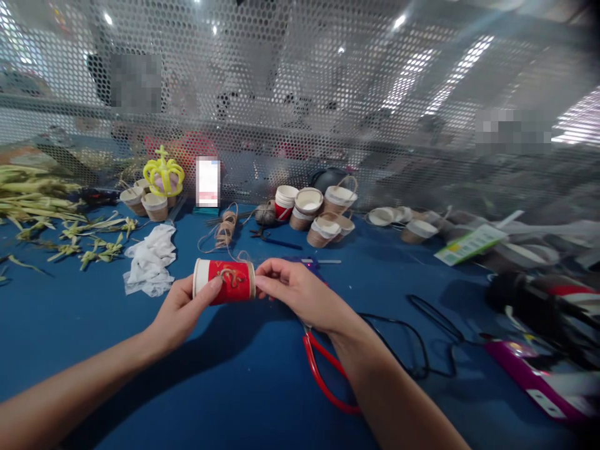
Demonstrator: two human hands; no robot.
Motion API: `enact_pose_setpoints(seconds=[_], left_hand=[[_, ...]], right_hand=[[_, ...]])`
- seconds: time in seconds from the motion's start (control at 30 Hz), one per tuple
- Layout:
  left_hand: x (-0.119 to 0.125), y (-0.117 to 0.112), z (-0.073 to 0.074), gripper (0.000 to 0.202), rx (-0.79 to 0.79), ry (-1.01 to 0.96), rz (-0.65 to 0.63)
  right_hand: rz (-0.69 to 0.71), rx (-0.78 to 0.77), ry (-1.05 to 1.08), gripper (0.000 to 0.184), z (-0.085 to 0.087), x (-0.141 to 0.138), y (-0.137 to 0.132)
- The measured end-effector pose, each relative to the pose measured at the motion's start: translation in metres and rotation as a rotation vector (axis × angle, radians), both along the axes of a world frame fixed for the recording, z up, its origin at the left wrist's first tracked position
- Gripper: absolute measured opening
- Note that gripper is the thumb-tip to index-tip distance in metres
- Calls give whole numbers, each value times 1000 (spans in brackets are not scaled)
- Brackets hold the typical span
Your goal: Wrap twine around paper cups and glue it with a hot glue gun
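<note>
A small red paper cup (pixel 228 281) with a white rim lies on its side above the blue table (pixel 70 325). My left hand (pixel 180 310) grips it from below, thumb pressed on its red wall. My right hand (pixel 300 290) pinches the cup's bottom end, where brown twine (pixel 227 226) winds round it. The twine trails back to a loose bundle further up the table. Under my right wrist lie red-handled scissors (pixel 323 375).
Several twine-wrapped cups (pixel 319 212) stand at the back, beside a yellow crown (pixel 163 177) on more cups. A white cloth (pixel 150 259) and green leaf strips (pixel 42 206) lie at left. A black cable (pixel 422 337) and tools (pixel 539 312) lie at right. A perforated screen (pixel 300 94) closes the back.
</note>
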State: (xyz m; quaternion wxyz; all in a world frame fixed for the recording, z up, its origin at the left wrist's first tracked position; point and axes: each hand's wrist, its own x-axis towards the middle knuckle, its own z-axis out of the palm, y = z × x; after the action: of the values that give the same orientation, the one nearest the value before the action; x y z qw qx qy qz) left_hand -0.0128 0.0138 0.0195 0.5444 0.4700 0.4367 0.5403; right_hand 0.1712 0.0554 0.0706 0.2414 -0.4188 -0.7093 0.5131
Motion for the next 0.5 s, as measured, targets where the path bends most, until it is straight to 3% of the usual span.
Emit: enact_pose_setpoints(seconds=[0.23,0.5], left_hand=[[0,-1,-1,27,61,21,-5],[-2,-5,4,20,124,147,52]], right_hand=[[-97,2,62,15,2,5,4],[-28,-78,178,11,5,6,1]])
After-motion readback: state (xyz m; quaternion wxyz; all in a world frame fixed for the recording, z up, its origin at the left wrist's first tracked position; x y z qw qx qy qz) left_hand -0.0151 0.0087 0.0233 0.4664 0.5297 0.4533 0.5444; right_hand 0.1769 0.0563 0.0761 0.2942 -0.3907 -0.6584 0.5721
